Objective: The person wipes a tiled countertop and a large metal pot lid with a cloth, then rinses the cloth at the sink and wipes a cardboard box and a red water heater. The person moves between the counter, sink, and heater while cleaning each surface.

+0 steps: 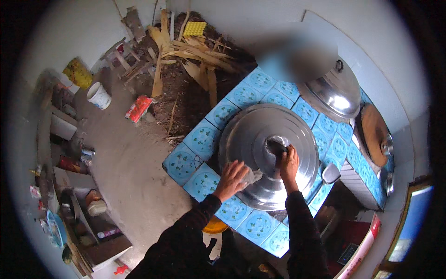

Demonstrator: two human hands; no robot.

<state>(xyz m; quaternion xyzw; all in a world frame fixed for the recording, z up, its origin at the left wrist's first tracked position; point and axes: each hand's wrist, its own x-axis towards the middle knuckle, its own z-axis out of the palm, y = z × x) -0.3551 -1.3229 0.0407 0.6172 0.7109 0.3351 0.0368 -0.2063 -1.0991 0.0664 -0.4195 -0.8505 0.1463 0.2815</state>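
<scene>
A large round metal pot lid [240, 139] lies on the blue tiled stove top [202, 137]. My right hand [290, 165] grips the dark handle [277, 147] at the lid's middle. Against the lid's near left part, my left hand [232, 179] presses a greyish cloth [252, 175]. A metal spatula [331, 173] rests on the tiles just right of the lid.
A second domed metal lid [334, 94] sits at the back right, beside a round brown wooden cover [373, 134]. Split firewood [198, 52] is heaped beyond the stove. Cluttered shelves [108, 248], a white bucket [99, 96] and a red packet [138, 108] are at left.
</scene>
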